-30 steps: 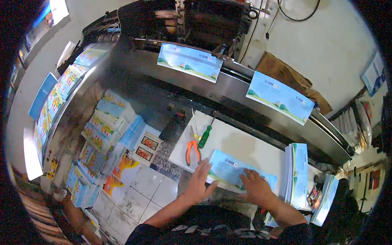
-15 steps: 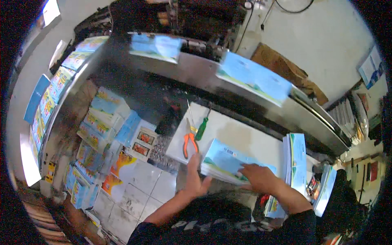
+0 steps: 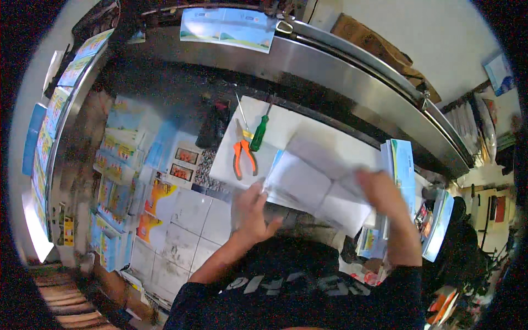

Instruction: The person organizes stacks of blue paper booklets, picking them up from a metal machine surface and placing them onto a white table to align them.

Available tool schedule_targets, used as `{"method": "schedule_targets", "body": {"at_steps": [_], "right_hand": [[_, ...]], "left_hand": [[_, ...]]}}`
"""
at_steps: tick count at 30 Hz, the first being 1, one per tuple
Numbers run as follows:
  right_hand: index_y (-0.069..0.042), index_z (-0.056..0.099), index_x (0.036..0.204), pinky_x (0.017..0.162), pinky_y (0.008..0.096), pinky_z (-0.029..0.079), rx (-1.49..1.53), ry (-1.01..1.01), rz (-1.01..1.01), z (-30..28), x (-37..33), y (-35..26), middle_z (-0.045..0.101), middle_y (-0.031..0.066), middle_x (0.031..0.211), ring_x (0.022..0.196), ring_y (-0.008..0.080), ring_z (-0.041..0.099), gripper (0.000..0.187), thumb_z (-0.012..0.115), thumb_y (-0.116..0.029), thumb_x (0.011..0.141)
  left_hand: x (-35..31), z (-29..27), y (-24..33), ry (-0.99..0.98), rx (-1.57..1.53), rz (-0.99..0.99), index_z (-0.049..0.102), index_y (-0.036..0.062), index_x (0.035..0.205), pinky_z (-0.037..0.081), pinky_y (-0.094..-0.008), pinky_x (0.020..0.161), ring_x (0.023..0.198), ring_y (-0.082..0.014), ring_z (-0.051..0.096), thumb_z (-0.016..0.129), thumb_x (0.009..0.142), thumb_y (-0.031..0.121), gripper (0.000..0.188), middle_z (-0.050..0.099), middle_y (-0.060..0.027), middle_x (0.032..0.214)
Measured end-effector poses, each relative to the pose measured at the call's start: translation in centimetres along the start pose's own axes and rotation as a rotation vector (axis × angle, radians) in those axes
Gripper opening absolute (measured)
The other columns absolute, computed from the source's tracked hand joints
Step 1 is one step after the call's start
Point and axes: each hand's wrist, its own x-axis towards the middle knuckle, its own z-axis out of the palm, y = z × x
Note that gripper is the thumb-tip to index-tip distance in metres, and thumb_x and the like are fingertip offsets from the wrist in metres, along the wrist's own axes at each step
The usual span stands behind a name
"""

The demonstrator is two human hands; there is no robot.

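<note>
Along the near side of the flat white rectangular surface (image 3: 291, 129) lie the thin white paper sheets (image 3: 308, 179) you have in hand, pale faces up, a line running across them about midway and a sliver of blue at their left end. Take these sheets as the centre of your clock.

Between eight and nine o'clock, your bare left hand (image 3: 252, 212) is at their left end, thumb spread wide from the fingers; whether the fingertips touch the paper is unclear. At three o'clock, your right hand (image 3: 379, 190) is by the right end, too blurred to tell whether its fingers are wide, narrow or closed on a sheet.

You appear to be partway through turning or shifting the sheets, with the right hand doing the moving and the left minding the other end. The next move seems to call for a light, flat touch from your left hand, so the pile doesn't slide, while your right settles the paper without creasing it and the edges are squared.

Mind the pliers with orange-and-black handles (image 3: 245, 159) at ten o'clock and the green-handled screwdriver (image 3: 260, 135) just beyond them. Between two and three o'clock stands the blue-and-white stack of printed sheets (image 3: 404, 165), near your right hand.
</note>
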Motion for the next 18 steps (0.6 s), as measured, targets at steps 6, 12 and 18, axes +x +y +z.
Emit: {"method": "schedule_targets", "body": {"at_steps": [6,12,18], "right_hand": [[-0.015,0.055,0.129,0.093,0.0449,0.049,-0.061,1.323,0.002,-14.6,7.2,5.0,0.059,0.0168,0.125,0.109,0.0348,0.061,0.040,0.050,-0.006,0.090],[-0.014,0.053,0.131,0.107,0.0424,0.037,-0.248,1.082,-0.161,-11.0,17.4,11.6,0.052,0.0132,0.135,0.125,0.0339,0.048,0.049,0.051,-0.004,0.083],[-0.005,0.057,0.118,0.098,0.0449,0.043,-0.025,0.417,0.058,-2.9,11.6,4.5,0.060,0.0178,0.117,0.110,0.0367,0.056,0.032,0.058,-0.013,0.087]], "left_hand": [[0.5,0.5,0.5,-0.143,0.033,-0.061,0.037,-0.0010,0.132,0.028,-0.0550,0.104,0.125,-0.0458,0.036,0.063,0.084,0.047,0.072,0.035,-0.0299,0.138],[2.3,-0.2,1.5,-0.199,0.050,-0.062,0.044,0.0007,0.130,0.031,-0.0521,0.101,0.124,-0.0424,0.039,0.071,0.079,0.034,0.066,0.039,-0.0254,0.136],[1.4,-1.0,0.7,-0.121,0.069,-0.115,0.043,-0.0002,0.130,0.032,-0.0504,0.103,0.124,-0.0408,0.041,0.070,0.080,0.035,0.067,0.040,-0.0243,0.138]]}}
